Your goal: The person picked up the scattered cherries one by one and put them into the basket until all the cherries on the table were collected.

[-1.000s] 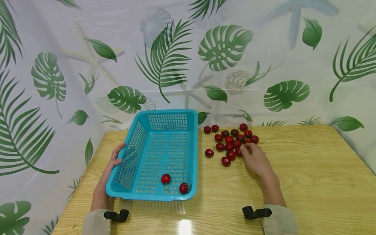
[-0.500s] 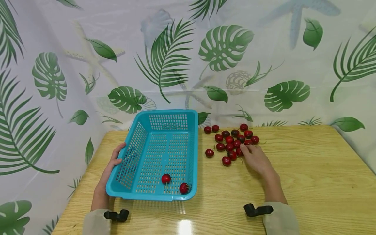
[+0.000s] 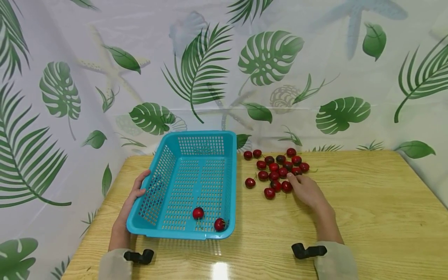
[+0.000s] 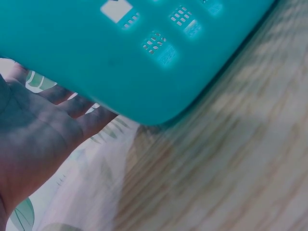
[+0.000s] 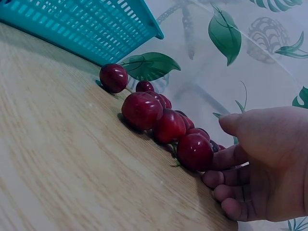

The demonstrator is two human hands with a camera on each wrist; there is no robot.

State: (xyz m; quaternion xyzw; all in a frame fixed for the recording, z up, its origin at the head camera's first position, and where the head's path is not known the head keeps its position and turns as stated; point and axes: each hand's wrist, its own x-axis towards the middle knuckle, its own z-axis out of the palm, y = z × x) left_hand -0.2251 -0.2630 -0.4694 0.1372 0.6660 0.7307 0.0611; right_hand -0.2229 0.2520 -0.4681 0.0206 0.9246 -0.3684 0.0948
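Note:
Several dark red cherries (image 3: pixel 273 176) with thin stems lie loosely grouped on the table, right of the blue plastic basket (image 3: pixel 131 217). My right hand (image 3: pixel 308 191) is at the group's right edge, fingers bent and thumb apart from them. In the right wrist view its fingertips are right at the nearest cherry (image 5: pixel 195 152), with nothing pinched between thumb and fingers. My left hand (image 3: pixel 130 204) rests its fingers against the basket's left side, near the rim; the left wrist view shows its open palm (image 4: pixel 36 130). One cherry (image 3: pixel 198 213) and another cherry (image 3: pixel 219 224) lie inside the basket near its front.
The wooden table (image 3: pixel 367 210) reaches back to a hanging white cloth (image 3: pixel 217 77) printed with green leaves. Its back edge runs close behind the cherries. Each sleeve carries a black wrist mount (image 3: pixel 309 251).
The cherry by my right fingertips has shifted slightly toward the front and shows more fully. My right hand has moved slightly right and down. My left hand and the basket stay put.

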